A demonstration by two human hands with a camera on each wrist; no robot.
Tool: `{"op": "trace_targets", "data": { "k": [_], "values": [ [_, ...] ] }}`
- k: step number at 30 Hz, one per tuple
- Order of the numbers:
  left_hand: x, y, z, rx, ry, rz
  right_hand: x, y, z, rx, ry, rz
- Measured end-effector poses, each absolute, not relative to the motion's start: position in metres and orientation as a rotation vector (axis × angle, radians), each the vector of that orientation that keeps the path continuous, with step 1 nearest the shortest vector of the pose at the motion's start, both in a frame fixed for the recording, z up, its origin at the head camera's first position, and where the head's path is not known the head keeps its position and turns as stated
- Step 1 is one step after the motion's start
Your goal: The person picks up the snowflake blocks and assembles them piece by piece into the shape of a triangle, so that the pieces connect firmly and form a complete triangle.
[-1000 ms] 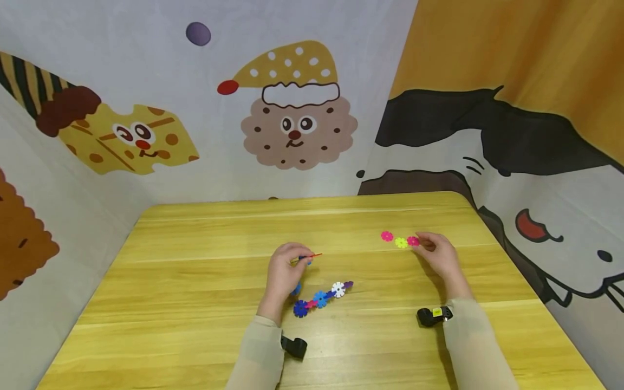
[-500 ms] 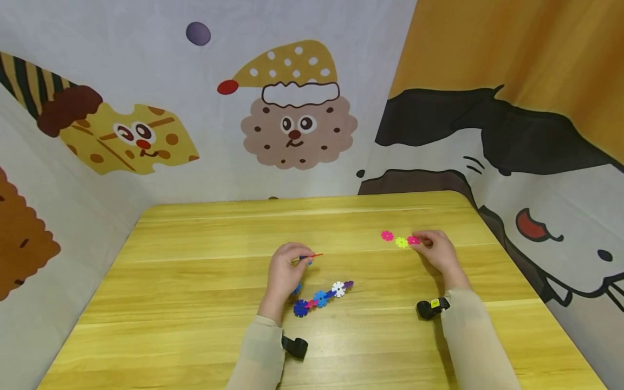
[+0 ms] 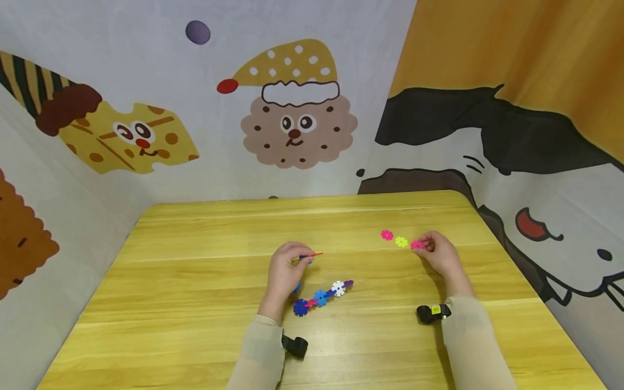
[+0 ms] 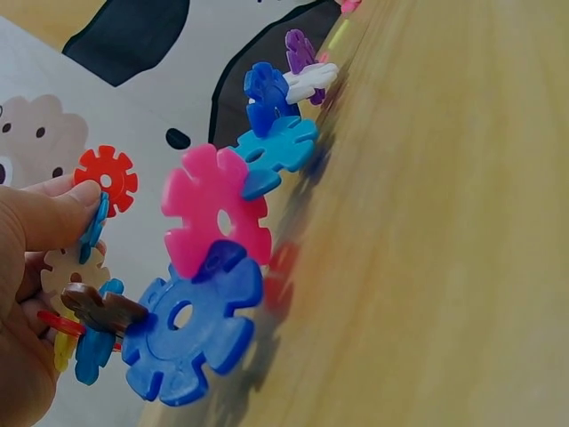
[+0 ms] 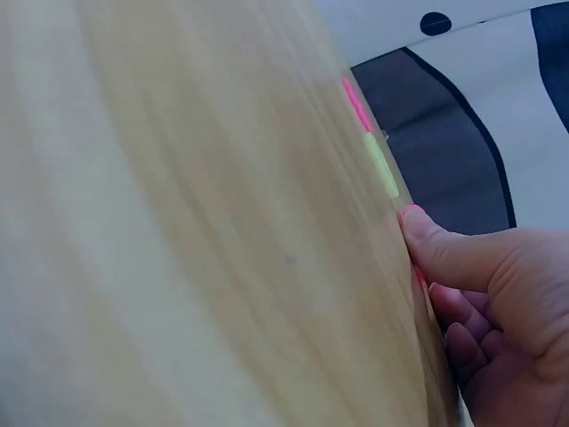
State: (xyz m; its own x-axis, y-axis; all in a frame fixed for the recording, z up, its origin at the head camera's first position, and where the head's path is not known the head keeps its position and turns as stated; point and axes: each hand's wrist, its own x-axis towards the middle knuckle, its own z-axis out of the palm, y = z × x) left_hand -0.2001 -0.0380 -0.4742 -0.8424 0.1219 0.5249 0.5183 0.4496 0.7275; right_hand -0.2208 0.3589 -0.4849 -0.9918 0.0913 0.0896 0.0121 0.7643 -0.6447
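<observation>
My left hand [image 3: 285, 272] pinches one end of a chain of interlocking plastic snowflake discs, near a red snowflake disc [image 4: 107, 181] and a small blue one. The rest of the chain curves past the palm through brown, dark blue [image 4: 191, 325], pink [image 4: 216, 209], light blue, white and purple discs, its far part low over the table. Some discs are hidden behind the fingers. At the right, my right hand [image 3: 441, 254] holds a pink snowflake disc [image 3: 417, 245] by its edge between thumb and fingers, close over the tabletop.
A yellow snowflake disc [image 3: 401, 241] and another pink snowflake disc [image 3: 387, 235] lie flat left of the right hand. The wooden table [image 3: 195, 325] reaches back to a cartoon-printed cloth [image 3: 219, 179]. A black camera sits on each wrist.
The right hand's pink disc has shifted slightly right and nearer, opening a gap from the yellow disc. The left hand and its chain have stayed nearly still.
</observation>
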Motion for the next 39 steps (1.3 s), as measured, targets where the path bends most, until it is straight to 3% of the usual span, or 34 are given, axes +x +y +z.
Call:
{"op": "trace_targets", "data": {
  "k": [12,27,39],
  "values": [
    [-0.2,-0.038,-0.474,-0.542,-2.306,-1.369,-0.204,0.337,-0.486,-0.057,-2.74,1.162],
    [-0.2,-0.038,-0.474,-0.535,-2.303,-1.395,-0.206,0.228,-0.476,0.285,-2.602,1.695],
    [-0.2,-0.038,-0.474,-0.554,-2.285,-1.368,-0.208,0.171,-0.463,0.299,-2.465,1.967]
  ]
}}
